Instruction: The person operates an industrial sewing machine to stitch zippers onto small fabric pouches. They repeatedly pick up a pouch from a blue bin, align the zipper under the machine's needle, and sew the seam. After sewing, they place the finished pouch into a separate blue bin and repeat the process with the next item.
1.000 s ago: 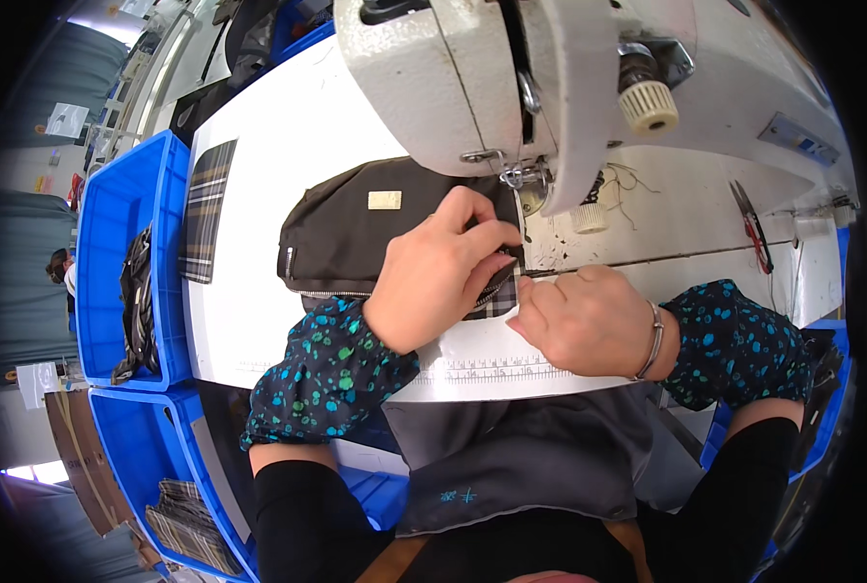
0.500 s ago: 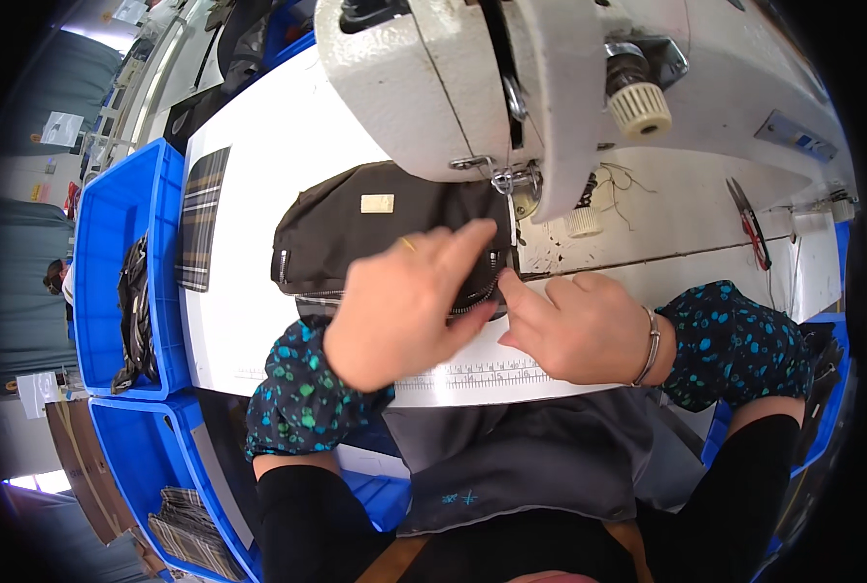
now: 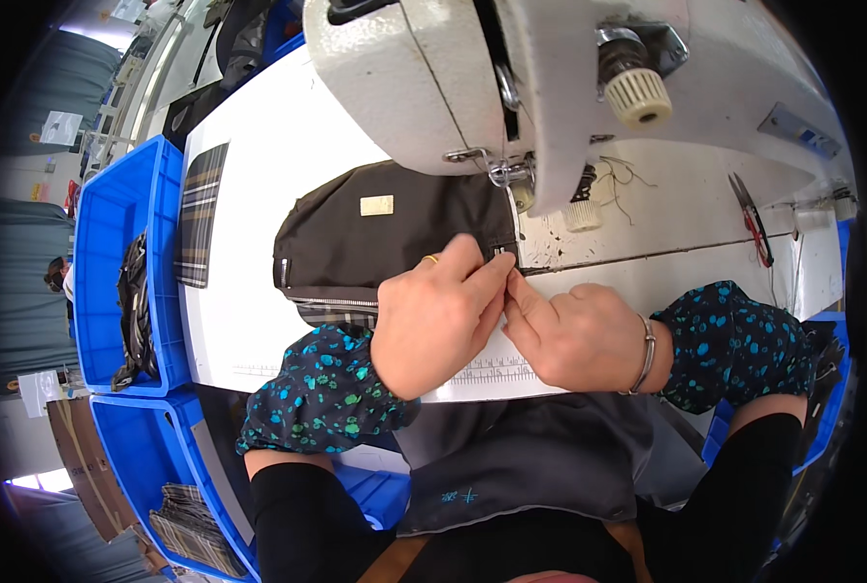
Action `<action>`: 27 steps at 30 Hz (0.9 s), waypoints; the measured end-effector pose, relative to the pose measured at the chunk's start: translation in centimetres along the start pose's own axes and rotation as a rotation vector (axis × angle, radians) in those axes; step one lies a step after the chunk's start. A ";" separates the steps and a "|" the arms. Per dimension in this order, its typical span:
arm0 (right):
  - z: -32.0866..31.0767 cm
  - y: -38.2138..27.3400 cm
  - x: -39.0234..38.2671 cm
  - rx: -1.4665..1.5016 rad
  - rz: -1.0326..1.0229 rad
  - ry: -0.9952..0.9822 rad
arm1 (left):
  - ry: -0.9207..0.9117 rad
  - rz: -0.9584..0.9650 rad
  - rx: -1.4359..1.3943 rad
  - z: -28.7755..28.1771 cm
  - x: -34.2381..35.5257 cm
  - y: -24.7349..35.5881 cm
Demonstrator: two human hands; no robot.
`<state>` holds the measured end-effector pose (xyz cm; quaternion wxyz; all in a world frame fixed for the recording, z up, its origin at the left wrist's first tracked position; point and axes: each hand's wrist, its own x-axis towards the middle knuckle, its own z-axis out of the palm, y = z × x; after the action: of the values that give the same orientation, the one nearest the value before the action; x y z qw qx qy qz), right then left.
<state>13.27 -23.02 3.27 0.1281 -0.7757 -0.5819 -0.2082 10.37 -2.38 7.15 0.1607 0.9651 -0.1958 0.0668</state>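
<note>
A dark brown fabric bag piece [image 3: 346,238] lies flat on the white sewing table, with a small pale gold plate [image 3: 377,205] on it. Along its near edge runs a metal zipper [image 3: 331,302], and plaid lining [image 3: 341,318] peeks out below. My left hand [image 3: 438,325] is closed in a pinch at the bag's near right corner, beside the zipper's end. Against it, my right hand [image 3: 579,335] pinches the same corner, thumb and forefinger meeting the left fingertips. My fingers hide the exact bit of edge between them. The presser foot [image 3: 511,173] sits just beyond the bag's right edge.
A white sewing machine [image 3: 424,87] overhangs the far side. Red-handled scissors [image 3: 754,222] and loose thread [image 3: 623,185] lie to the right. At left are a plaid fabric piece [image 3: 200,214] and blue bins [image 3: 93,272] holding fabric. A printed ruler [image 3: 496,372] runs along the near edge.
My left hand has moved right and its spread fingers have closed into a pinch beside my right hand. The bag's zipper edge now lies straighter, and more plaid lining shows.
</note>
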 end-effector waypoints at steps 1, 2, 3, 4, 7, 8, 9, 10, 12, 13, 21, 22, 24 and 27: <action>0.0 0.0 0.0 -0.002 -0.002 0.007 | 0.028 0.018 -0.013 -0.1 0.2 0.1; 0.0 0.0 0.0 -0.003 -0.004 0.014 | 0.055 0.037 -0.026 -0.2 0.4 0.1; 0.0 0.0 0.0 -0.007 -0.006 0.011 | 0.084 0.053 -0.040 -0.2 0.6 0.0; 0.0 0.0 0.0 -0.010 -0.009 0.007 | 0.094 0.093 -0.030 -0.1 0.8 -0.3; 0.0 0.0 0.0 0.010 -0.009 0.001 | 0.115 0.171 -0.004 0.2 0.7 -0.9; 0.0 0.0 0.0 0.021 -0.008 0.000 | 0.116 0.171 0.000 0.3 0.6 -0.8; 0.1 0.0 0.0 0.019 -0.004 -0.006 | 0.117 0.174 0.000 0.4 0.6 -0.8; 0.0 0.0 0.0 0.016 -0.001 -0.011 | 0.119 0.174 0.000 0.6 0.6 -0.7; -0.1 0.0 0.0 0.005 0.005 -0.021 | 0.124 0.173 0.001 0.7 0.5 -0.6; -0.2 0.0 0.1 -0.004 0.008 -0.027 | 0.130 0.169 0.002 0.8 0.6 -0.7; 1.2 1.8 0.8 -0.044 0.067 0.010 | 0.187 0.136 0.035 1.6 3.0 -2.3; 1.3 1.9 1.0 -0.049 0.076 0.008 | 0.195 0.137 0.035 1.8 3.3 -2.6; 1.4 2.2 1.1 -0.048 0.091 0.008 | 0.221 0.136 0.015 2.2 3.7 -3.0; 1.4 2.4 1.2 -0.033 0.100 0.009 | 0.235 0.123 0.030 2.3 3.9 -3.2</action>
<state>16.08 -22.06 2.68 0.1280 -0.8050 -0.5382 -0.2145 15.37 -1.76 4.84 0.1636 0.9391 -0.2336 0.1919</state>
